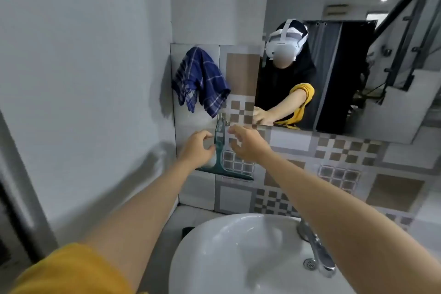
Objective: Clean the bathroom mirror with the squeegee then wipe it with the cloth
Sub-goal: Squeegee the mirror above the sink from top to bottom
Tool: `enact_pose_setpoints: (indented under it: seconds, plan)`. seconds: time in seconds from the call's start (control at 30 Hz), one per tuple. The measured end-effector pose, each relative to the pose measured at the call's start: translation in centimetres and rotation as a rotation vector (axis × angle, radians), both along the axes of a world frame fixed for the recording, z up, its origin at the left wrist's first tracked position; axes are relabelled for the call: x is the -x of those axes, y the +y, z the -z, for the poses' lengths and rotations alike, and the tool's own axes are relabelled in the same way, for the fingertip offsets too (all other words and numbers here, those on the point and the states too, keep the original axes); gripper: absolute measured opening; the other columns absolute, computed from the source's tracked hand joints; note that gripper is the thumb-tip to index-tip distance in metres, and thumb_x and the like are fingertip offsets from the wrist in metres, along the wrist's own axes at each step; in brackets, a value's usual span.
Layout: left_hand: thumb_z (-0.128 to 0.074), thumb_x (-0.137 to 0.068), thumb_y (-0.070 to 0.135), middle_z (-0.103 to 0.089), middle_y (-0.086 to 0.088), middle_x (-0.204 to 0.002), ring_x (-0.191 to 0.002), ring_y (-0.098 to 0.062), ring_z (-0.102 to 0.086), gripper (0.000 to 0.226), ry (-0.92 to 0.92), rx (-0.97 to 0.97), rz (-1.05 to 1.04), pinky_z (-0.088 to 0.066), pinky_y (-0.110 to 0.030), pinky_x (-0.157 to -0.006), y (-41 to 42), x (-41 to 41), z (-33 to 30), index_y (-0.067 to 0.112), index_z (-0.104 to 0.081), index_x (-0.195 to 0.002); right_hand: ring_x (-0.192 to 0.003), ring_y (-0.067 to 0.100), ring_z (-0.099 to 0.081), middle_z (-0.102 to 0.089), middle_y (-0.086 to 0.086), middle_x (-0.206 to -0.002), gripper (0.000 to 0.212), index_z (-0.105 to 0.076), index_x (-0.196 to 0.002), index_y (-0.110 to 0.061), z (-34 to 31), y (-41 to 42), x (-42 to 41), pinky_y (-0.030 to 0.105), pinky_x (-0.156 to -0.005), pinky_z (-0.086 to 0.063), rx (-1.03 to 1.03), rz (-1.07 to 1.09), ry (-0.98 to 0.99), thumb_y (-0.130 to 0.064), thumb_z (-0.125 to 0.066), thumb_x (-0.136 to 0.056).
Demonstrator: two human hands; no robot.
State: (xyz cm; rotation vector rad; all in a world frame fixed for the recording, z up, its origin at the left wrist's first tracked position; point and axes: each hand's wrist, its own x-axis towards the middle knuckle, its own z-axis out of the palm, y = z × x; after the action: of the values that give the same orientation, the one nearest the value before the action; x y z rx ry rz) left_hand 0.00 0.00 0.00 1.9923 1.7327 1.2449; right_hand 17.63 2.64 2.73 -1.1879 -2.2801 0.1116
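Observation:
A green squeegee [220, 150] hangs by its handle from a hook on the tiled wall, blade down, left of the mirror [358, 67]. A blue checked cloth [200, 79] hangs on the wall just above it. My left hand [195, 148] is at the left side of the squeegee handle with curled, parted fingers, close to it or just touching. My right hand [248, 142] is at the right side of the handle, fingers apart, holding nothing. The mirror reflects a person reaching forward.
A white washbasin [214, 253] with a chrome tap [317, 253] sits below my arms. Patterned brown and grey tiles [334, 174] cover the wall under the mirror. A plain white wall [83, 79] stands on the left.

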Motion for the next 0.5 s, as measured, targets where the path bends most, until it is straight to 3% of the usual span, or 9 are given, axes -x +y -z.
enact_pose_setpoints:
  seconds: [0.13, 0.27, 0.37, 0.5]
  plan:
    - [-0.065, -0.083, 0.017, -0.061, -0.008, -0.116, -0.107, -0.022, -0.055, 0.032, -0.059, 0.046, -0.019, -0.042, -0.027, -0.088, 1.9, 0.4, 1.3, 0.008, -0.059, -0.114, -0.092, 0.024, -0.059, -0.062, 0.007, -0.099, 0.036, -0.054, -0.123, -0.020, 1.2, 1.6, 1.6, 0.037, -0.079, -0.053, 0.049, 0.036, 0.058, -0.014, -0.062, -0.088]
    - [-0.065, -0.083, 0.017, -0.063, -0.002, -0.113, -0.106, -0.019, -0.055, 0.029, -0.151, 0.137, 0.042, -0.043, -0.030, -0.090, 4.2, 0.6, 2.7, 0.012, -0.060, -0.111, -0.093, 0.024, -0.060, -0.064, 0.008, -0.101, 0.034, -0.058, -0.120, -0.016, 2.7, 3.4, 2.7, 0.038, -0.084, -0.054, 0.087, 0.039, 0.151, -0.007, -0.063, -0.087]
    - [-0.065, -0.081, 0.010, -0.065, 0.001, -0.099, -0.103, -0.022, -0.059, 0.016, -0.236, 0.194, 0.080, -0.047, -0.037, -0.094, 6.0, 0.5, 4.1, 0.021, -0.064, -0.092, -0.093, 0.023, -0.064, -0.067, 0.009, -0.104, 0.035, -0.061, -0.118, -0.013, 3.6, 4.6, 3.3, 0.036, -0.085, -0.056, 0.119, 0.053, 0.218, 0.000, -0.063, -0.085]
    - [-0.064, -0.079, 0.003, -0.065, 0.009, -0.088, -0.093, -0.018, -0.062, 0.028, -0.347, 0.226, 0.057, -0.051, -0.038, -0.091, 7.1, 0.4, 5.2, 0.031, -0.061, -0.076, -0.079, 0.011, -0.061, -0.065, 0.000, -0.093, 0.030, -0.066, -0.108, -0.013, 3.8, 5.3, 3.7, 0.025, -0.078, -0.055, 0.134, 0.084, 0.326, 0.003, -0.066, -0.083]
